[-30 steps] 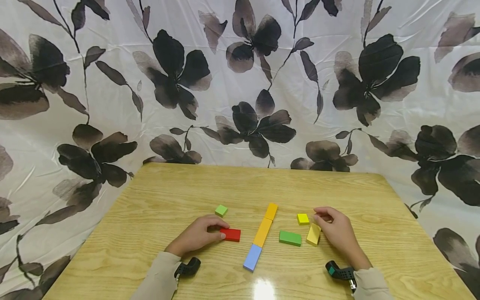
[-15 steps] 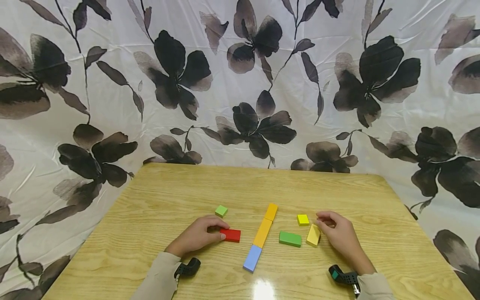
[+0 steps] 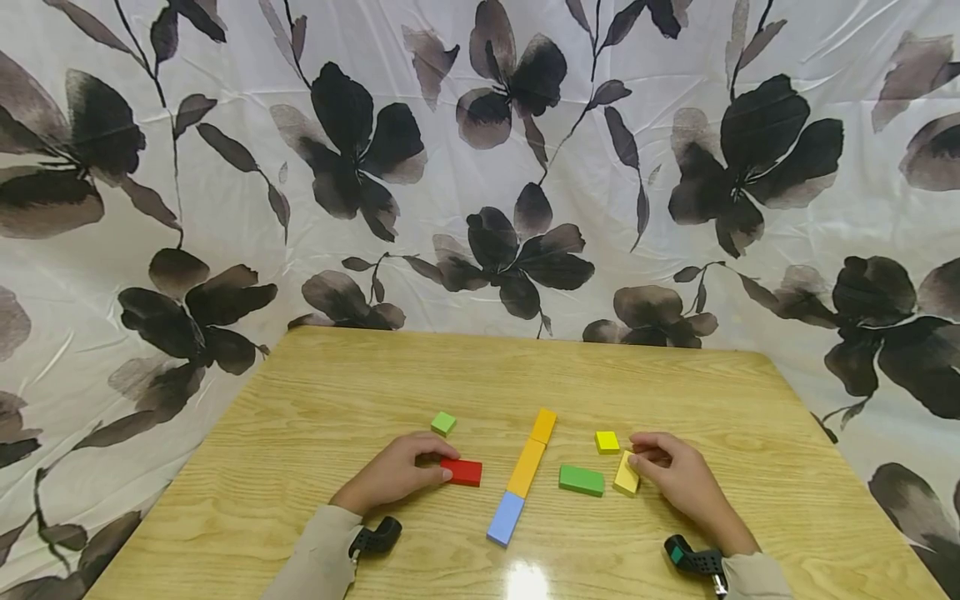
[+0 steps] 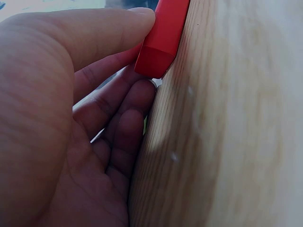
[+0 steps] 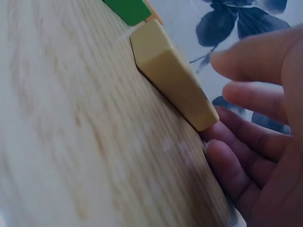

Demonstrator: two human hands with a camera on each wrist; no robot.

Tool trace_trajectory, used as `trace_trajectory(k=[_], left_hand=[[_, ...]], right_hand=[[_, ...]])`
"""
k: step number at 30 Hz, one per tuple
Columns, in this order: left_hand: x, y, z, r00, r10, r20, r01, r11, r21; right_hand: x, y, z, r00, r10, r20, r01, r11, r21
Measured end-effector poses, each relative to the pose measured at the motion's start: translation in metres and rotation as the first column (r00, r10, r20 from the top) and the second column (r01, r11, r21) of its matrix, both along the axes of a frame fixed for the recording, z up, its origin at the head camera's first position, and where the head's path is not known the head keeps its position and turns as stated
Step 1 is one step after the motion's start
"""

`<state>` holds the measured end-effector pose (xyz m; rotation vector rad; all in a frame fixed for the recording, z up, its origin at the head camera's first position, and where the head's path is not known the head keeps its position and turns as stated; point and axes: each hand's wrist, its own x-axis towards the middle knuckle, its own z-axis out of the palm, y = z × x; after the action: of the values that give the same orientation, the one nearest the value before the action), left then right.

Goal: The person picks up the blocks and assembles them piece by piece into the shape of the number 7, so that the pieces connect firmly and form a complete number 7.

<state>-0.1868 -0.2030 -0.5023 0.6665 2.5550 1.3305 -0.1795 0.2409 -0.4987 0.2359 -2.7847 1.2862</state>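
At the left in the head view, my left hand (image 3: 396, 472) pinches the left end of a red block (image 3: 465, 473), thumb in front and fingers behind. The left wrist view shows the thumb against the face of the red block (image 4: 165, 35), which lies low over the wood. On the right, my right hand (image 3: 678, 473) hovers beside a pale yellow block (image 3: 626, 475). In the right wrist view its thumb and index finger stand apart from the pale yellow block (image 5: 170, 75), while lower fingers reach close to its near end.
Two orange blocks (image 3: 527, 467) and a blue block (image 3: 506, 518) form a slanted row mid-table. A green block (image 3: 581, 480) and a bright yellow block (image 3: 607, 442) lie right of it. A light green block (image 3: 443, 423) sits behind the left hand. A floral cloth (image 3: 525, 167) hangs behind the table.
My right hand shifts slightly to the right, then nearer the front beside the pale yellow block. The left hand and the red block stay where they were.
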Motion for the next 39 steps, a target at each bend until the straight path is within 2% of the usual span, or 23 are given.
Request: trace_trajectory(k=[10, 20, 39], left_hand=[[-0.0004, 0.0002, 0.0002, 1.0, 0.003, -0.002, -0.003, 1.0, -0.015], [-0.0004, 0.0, -0.0028, 1.0, 0.003, -0.013, -0.003, 1.0, -0.01], [0.0003, 0.0002, 0.0, 1.0, 0.002, -0.002, -0.002, 1.0, 0.001]], right_hand=[[0.0028, 0.0059, -0.0028, 0.997, 0.076, 0.022, -0.076, 0.997, 0.011], [0.0056, 0.0079, -0.006, 0.996, 0.082, 0.015, -0.082, 0.997, -0.012], [0.0064, 0.0083, -0.0059, 0.996, 0.086, 0.017, -0.085, 0.996, -0.012]])
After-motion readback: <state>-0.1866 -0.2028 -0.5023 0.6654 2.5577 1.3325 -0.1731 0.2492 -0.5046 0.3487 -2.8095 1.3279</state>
